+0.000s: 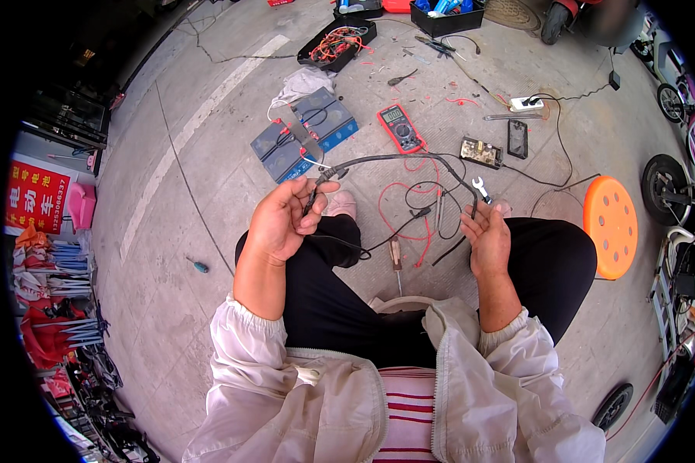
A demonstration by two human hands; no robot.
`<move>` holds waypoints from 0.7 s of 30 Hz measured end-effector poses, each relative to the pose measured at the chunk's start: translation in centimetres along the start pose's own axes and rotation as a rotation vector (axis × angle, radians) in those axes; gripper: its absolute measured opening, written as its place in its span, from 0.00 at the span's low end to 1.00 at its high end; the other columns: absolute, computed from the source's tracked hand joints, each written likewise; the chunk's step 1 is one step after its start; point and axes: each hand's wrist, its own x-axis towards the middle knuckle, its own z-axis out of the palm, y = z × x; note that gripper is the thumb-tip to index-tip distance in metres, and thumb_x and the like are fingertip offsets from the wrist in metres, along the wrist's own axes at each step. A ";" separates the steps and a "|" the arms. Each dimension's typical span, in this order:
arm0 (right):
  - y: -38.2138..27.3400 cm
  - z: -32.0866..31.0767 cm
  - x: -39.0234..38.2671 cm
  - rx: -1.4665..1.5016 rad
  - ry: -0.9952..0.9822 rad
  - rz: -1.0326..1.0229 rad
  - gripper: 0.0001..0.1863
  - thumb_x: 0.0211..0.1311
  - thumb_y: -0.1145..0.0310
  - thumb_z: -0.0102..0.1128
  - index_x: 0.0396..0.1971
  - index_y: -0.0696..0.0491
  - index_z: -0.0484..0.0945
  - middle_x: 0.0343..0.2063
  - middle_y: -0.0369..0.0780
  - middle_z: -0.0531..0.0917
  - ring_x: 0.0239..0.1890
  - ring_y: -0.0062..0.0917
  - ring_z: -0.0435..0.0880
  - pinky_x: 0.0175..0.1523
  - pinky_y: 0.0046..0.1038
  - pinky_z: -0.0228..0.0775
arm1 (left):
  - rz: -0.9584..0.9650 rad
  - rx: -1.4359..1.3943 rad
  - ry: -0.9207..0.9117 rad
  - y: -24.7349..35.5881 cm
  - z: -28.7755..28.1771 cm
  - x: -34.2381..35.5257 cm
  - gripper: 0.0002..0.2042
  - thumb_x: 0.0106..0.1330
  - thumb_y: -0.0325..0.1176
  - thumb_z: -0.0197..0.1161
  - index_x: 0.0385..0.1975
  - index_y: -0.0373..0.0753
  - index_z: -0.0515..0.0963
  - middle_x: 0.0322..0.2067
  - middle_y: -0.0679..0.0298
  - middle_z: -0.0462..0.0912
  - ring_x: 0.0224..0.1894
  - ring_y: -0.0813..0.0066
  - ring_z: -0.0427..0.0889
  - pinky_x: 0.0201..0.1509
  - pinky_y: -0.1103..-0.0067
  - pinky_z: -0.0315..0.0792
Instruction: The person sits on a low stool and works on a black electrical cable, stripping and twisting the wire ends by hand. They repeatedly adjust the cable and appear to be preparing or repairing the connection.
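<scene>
My left hand (288, 220) grips the thick end of a black cable (386, 157), near a dark connector. The cable arches across to my right hand (486, 231), whose curled fingers hold it. Beyond the arch lie a red multimeter (401, 126) with dark leads, two blue-and-grey batteries (324, 119) with wires attached, and an opened electronic unit (480, 151) beside a dark cover (517, 139). A wrench (480, 189) lies beside my right hand. A screwdriver (396, 258) and red and black leads lie on the concrete between my legs.
An orange stool (610, 226) stands at my right, with vehicles and wheels (664, 193) behind it. Black bins of cables and tools (336, 46) and a power strip (526, 103) sit farther out. A teal-handled tool (201, 267) lies at left, near shelved goods (58, 324).
</scene>
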 end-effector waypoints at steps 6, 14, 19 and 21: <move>0.2 0.0 0.0 -0.026 0.006 0.026 0.31 0.75 0.50 0.36 0.56 0.66 0.69 0.47 0.49 0.80 0.43 0.31 0.82 0.46 0.27 0.73 | 0.005 0.001 0.017 -0.1 0.0 0.1 0.22 0.71 0.40 0.44 0.47 0.24 0.75 0.24 0.68 0.70 0.19 0.83 0.59 0.20 0.88 0.55; 1.2 -0.4 0.5 -0.101 -0.011 0.083 0.29 0.74 0.49 0.39 0.51 0.62 0.72 0.45 0.45 0.80 0.42 0.29 0.81 0.45 0.27 0.72 | -0.009 0.015 -0.059 0.0 0.2 -0.1 0.21 0.68 0.37 0.48 0.47 0.22 0.73 0.24 0.64 0.72 0.19 0.82 0.60 0.22 0.87 0.57; 1.8 -0.5 0.7 -0.143 0.008 0.110 0.25 0.72 0.50 0.42 0.45 0.58 0.76 0.39 0.39 0.80 0.38 0.27 0.79 0.42 0.26 0.71 | 0.011 0.074 -0.134 -0.3 0.3 -0.2 0.20 0.65 0.33 0.48 0.49 0.21 0.73 0.27 0.63 0.75 0.22 0.78 0.66 0.23 0.85 0.60; 2.0 -0.6 0.8 -0.176 0.004 0.142 0.25 0.71 0.49 0.43 0.43 0.57 0.76 0.38 0.37 0.80 0.38 0.27 0.79 0.41 0.26 0.70 | 0.011 0.066 -0.130 -0.4 1.0 -0.3 0.19 0.64 0.31 0.49 0.47 0.21 0.75 0.28 0.62 0.76 0.24 0.78 0.69 0.23 0.84 0.60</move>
